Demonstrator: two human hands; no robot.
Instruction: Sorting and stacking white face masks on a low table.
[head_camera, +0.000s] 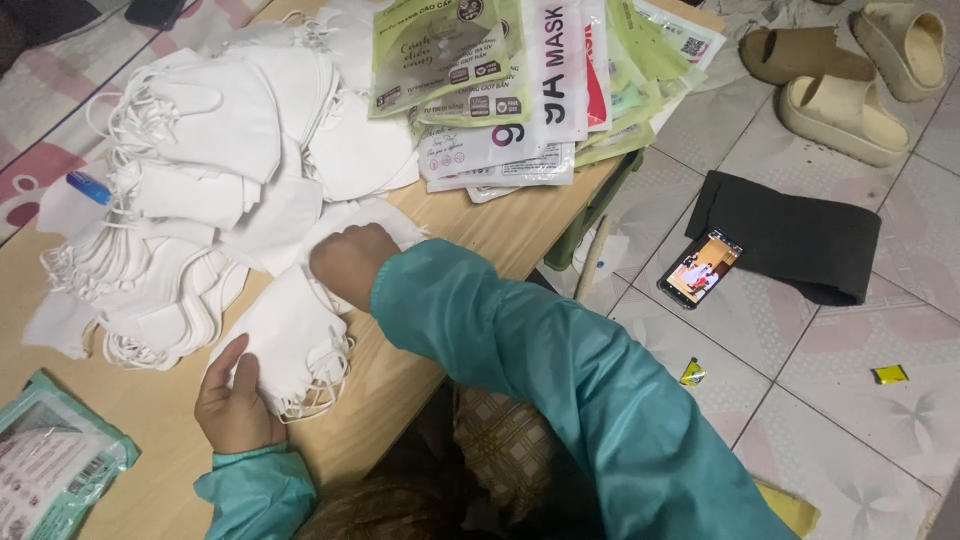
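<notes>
Fingers of my left hand (235, 400) lay flat on the small stack of masks (295, 345) at the table (400, 385) edge while my right hand (350, 262) was clenched on its far end, best pinned firmly so the layers stayed square

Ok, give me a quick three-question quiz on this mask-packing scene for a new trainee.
1. True or false: the left hand rests on a small stack of white masks on the wooden table.
2. What lies on the floor tiles beside the black cloth? A) a phone with its screen lit B) a pair of scissors C) a cup
3. Where is the right hand: on the big mask pile or on the printed packets?

Key: 1 true; 2 A, the phone; 3 closed at the edge of the mask pile.
</notes>
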